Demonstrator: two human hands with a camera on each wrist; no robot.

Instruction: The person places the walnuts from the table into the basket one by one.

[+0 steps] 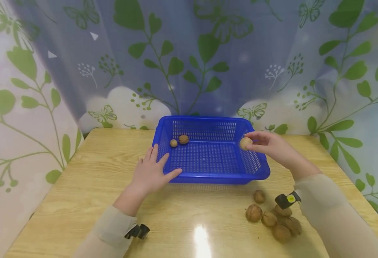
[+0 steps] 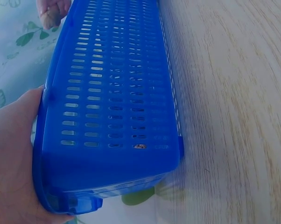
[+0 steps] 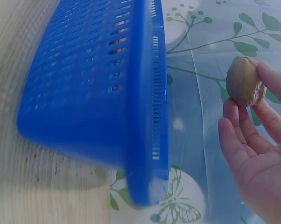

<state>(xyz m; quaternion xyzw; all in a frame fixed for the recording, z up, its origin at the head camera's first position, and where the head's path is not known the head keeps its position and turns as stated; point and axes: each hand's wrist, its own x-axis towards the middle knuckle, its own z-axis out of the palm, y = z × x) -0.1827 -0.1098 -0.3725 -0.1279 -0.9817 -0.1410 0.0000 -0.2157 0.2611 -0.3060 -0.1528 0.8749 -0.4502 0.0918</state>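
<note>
Two round walnuts [image 1: 183, 139] already lie in the blue rectangular plastic basket [image 1: 208, 176] by the far edge of the wooden surface [image 1: 105, 172]; the right hand [image 1: 274, 148] pinches a tan oval walnut [image 1: 245, 144] above it, the left hand [image 1: 149, 174] rests spread on its rim; several brown walnuts [image 1: 254, 213] remain near the surface's right edge

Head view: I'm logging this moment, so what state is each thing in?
Blue plastic basket: upright, two nuts inside
Left hand: fingers spread, touching the basket's rim
Held walnut: in shell, raised above rim height
Right hand: pinching that walnut
Walnuts on table: in shell, loosely grouped
Patterned curtain: hanging behind the table
</note>
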